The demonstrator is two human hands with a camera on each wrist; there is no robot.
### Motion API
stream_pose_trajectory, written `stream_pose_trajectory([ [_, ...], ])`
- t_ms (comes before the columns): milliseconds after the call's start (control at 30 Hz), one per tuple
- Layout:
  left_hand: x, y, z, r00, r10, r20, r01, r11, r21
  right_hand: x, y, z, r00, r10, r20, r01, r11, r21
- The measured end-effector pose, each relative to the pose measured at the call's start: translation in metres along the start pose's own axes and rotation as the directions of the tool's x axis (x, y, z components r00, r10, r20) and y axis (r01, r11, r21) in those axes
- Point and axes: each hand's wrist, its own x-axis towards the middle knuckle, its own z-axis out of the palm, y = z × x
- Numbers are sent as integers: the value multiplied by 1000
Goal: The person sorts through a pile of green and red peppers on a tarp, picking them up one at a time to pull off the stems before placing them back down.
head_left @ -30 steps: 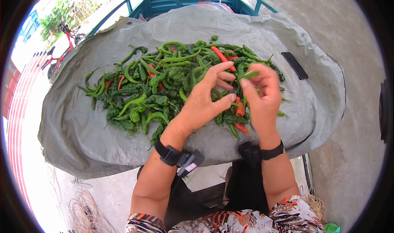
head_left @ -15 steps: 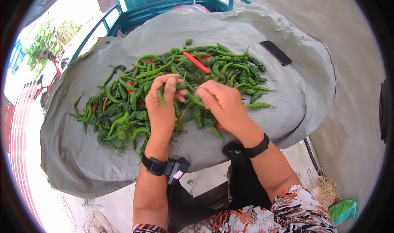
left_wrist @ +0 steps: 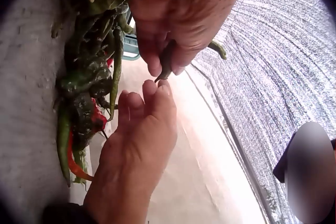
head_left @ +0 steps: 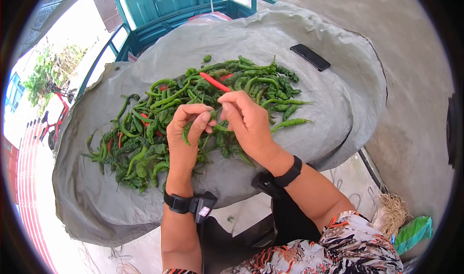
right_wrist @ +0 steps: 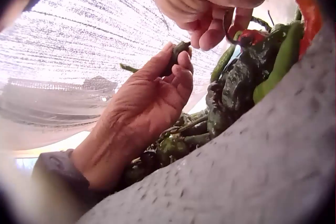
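My left hand (head_left: pixel 183 131) grips a green chili pepper (head_left: pixel 186 135) between thumb and curled fingers, above the near side of the pile. One end of this pepper (left_wrist: pixel 217 49) sticks out behind the fingers in the left wrist view; the palm hides its middle. Close beside it, my right hand (head_left: pixel 251 129) has thumb and index finger pinched at the pepper's thin stem end (left_wrist: pixel 161 74). Under both hands lies a broad heap of green chili peppers (head_left: pixel 166 102), with some red ones (head_left: pixel 214 82) among them.
A grey sheet (head_left: pixel 324 112) carries the heap. A black phone (head_left: pixel 310 57) lies at its far right. Behind stands a teal cart bed (head_left: pixel 181 6) with side rails. Straw-coloured twine (head_left: pixel 392 211) and a green bag (head_left: pixel 413 235) are at the lower right.
The left hand has gone from spread fingers to gripping a green chili pepper. The right hand, which held a green pepper earlier, has come in beside the left. The head view has shifted.
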Motion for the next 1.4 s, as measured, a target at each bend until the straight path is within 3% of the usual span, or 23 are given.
stream_pose_trajectory([
  [100, 0, 2, -3, 996, -65, 68, 72, 991, -116, 1, -3, -2, 999, 42, -34, -42, 999, -6],
  [300, 4, -4, -8, 975, -219, -38, 216, 973, -78, 16, 2, -24, 981, -31, -191, -5, 982, -188],
  [400, 7, -9, -11, 978, -168, -127, 147, 977, -157, 22, 21, -45, 966, -61, -253, -5, 968, -251],
  [433, 9, -11, -16, 976, -192, -100, 172, 968, -183, 23, 26, -52, 962, -68, -263, -6, 962, -273],
  [533, 9, -4, 0, 981, -11, -192, -16, 991, -136, 24, 28, -72, 967, -57, -249, -70, 878, -473],
  [567, 8, 0, -3, 992, 14, -129, -24, 997, -77, 22, 33, -79, 980, -52, -191, -63, 834, -549],
  [667, 2, 5, 3, 989, 84, -123, -75, 995, 70, 12, 54, -91, 998, 24, 58, 22, 720, -693],
  [767, 1, -11, -5, 993, 117, -33, -108, 974, 201, 12, 41, -93, 983, 170, 74, -71, 713, -698],
  [867, 0, -8, -2, 987, 157, 40, -162, 961, 225, 15, 39, -95, 974, 225, 32, -143, 714, -685],
  [967, -1, -12, -3, 993, 117, 10, -115, 951, 286, 22, 35, -90, 982, 21, -187, -113, 861, -495],
  [1067, -4, -7, -1, 997, 73, 2, -71, 963, 261, 23, 8, -82, 927, -287, -243, 189, 914, -360],
  [1133, -4, -3, 2, 998, 65, 20, -68, 972, 226, 19, -7, -72, 836, -546, -58, 466, 760, -453],
  [1200, -5, -2, 4, 996, 57, 62, -68, 977, 201, 8, -18, -46, 831, -556, 25, 533, 782, -323],
  [1267, 2, -6, 2, 931, 306, 198, -356, 877, 322, -4, -24, -25, 816, -556, 160, 577, 797, -179],
  [1333, 4, -12, -1, 888, 386, 249, -455, 813, 364, -6, -27, -9, 811, -571, 126, 582, 810, -79],
  [1367, 1, -14, -3, 908, 357, 220, -416, 832, 366, -5, -28, -5, 808, -578, 110, 584, 811, -26],
  [1400, -3, -11, 1, 961, 229, 152, -262, 933, 249, -4, -27, -6, 832, -548, 86, 555, 824, -114],
])
